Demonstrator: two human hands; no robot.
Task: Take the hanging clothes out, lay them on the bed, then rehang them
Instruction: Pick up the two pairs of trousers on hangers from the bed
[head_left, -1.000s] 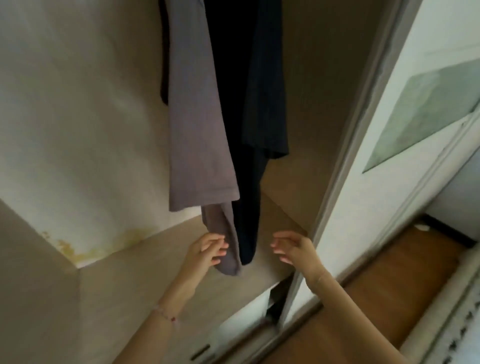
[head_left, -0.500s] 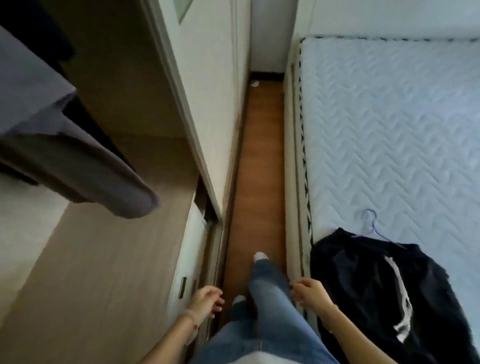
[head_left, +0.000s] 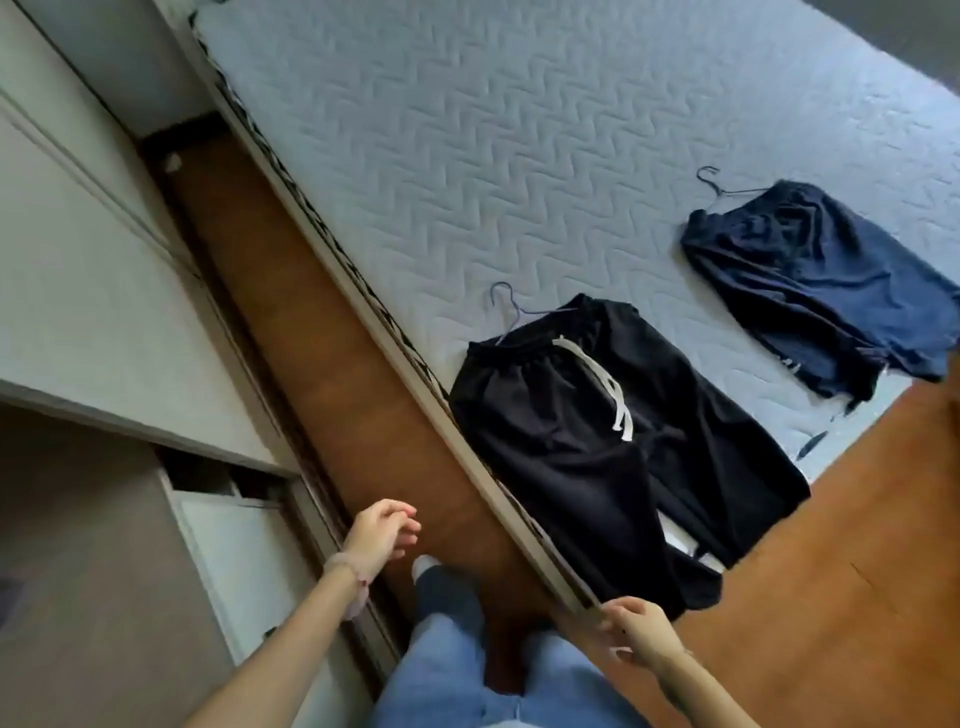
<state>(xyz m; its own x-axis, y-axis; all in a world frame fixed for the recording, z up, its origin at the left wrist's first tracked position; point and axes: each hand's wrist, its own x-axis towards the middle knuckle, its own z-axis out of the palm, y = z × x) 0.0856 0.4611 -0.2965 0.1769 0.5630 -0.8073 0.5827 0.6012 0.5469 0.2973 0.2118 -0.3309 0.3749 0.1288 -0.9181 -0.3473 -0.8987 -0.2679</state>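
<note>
While left hand (head_left: 382, 530) and right hand (head_left: 641, 636) hung empty, black drawstring trousers (head_left: 597, 441) lay limp on quilted grey mattress (head_left: 467, 130): soft, light, probably best lifted by blue wire hanger (head_left: 514, 312).

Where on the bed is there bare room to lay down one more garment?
The large quilted stretch of the mattress beyond the black trousers and the navy garment is bare. A narrower strip lies between those two. The near corner is crowded: the trousers hang over the edge there.
</note>
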